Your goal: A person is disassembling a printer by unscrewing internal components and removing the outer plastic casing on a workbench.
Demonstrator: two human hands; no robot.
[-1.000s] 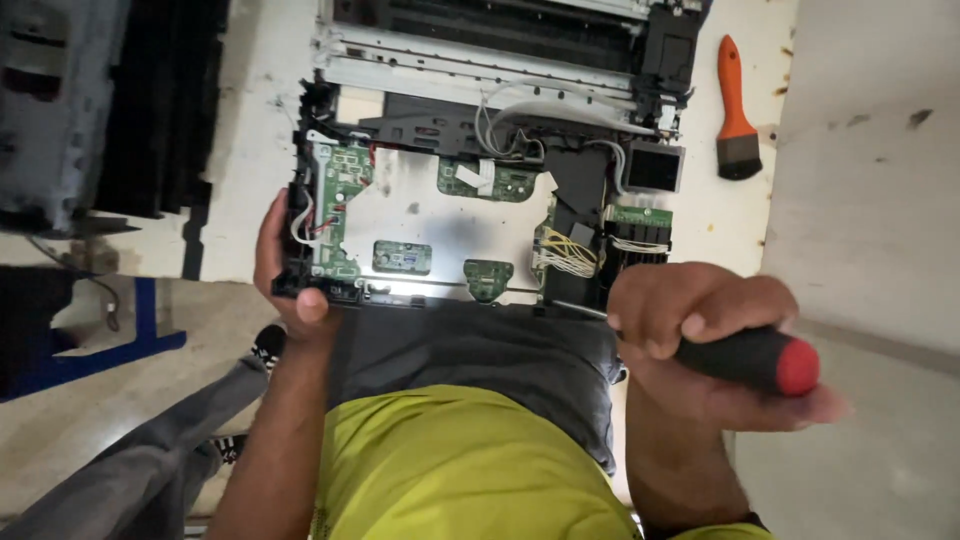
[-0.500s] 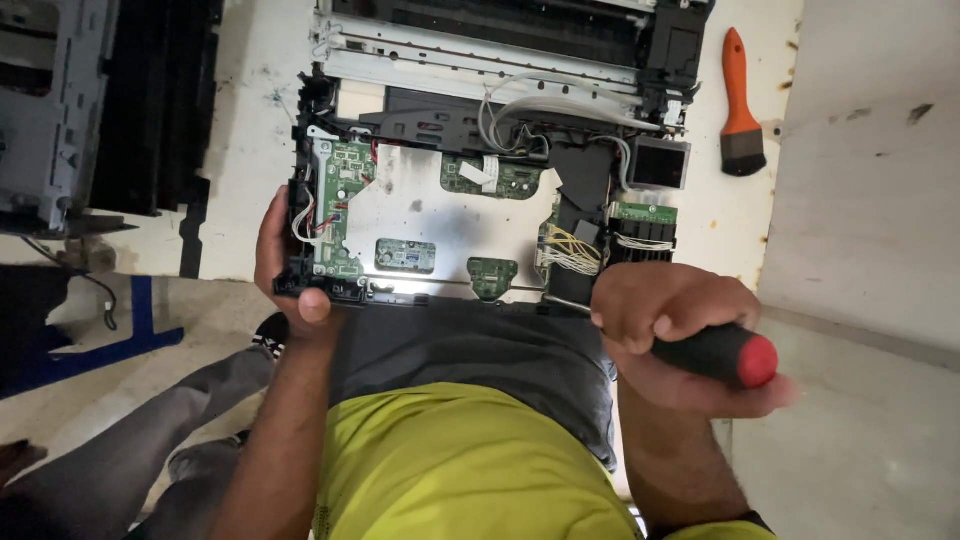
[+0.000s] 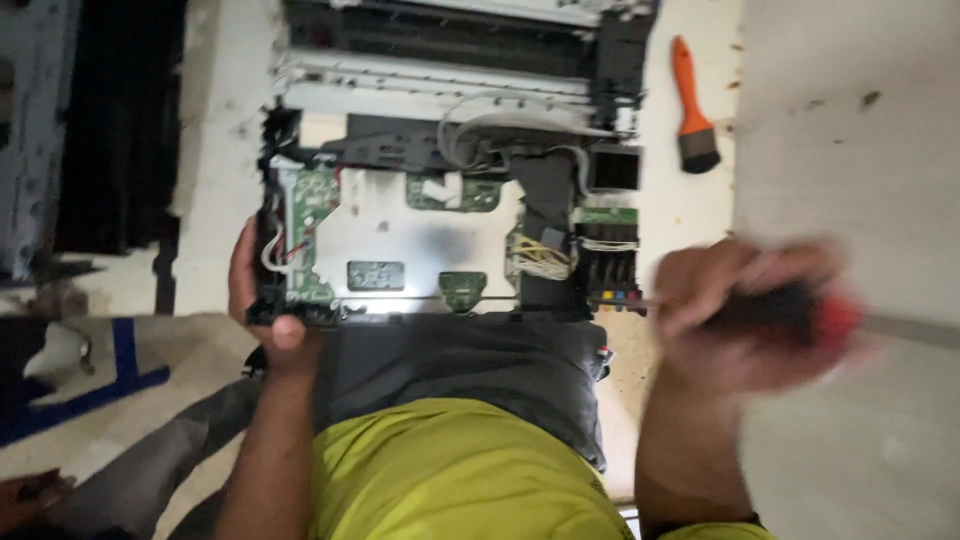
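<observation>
Currently:
Chassis: opened printer chassis on the pale floor, near edge against the person's lap; inside sit green circuit boards, a white-yellow wire bundle, grey ribbon cables.
Left hand: clamped on the chassis's near-left corner, thumb on the edge.
Right hand: blurred, fist closed around a screwdriver.
Screwdriver: black-red handle, long axis roughly horizontal, shaft pointing left at the chassis's near-right corner.
Brush: orange-handled brush, on floor right of chassis, bristles toward the person.
</observation>
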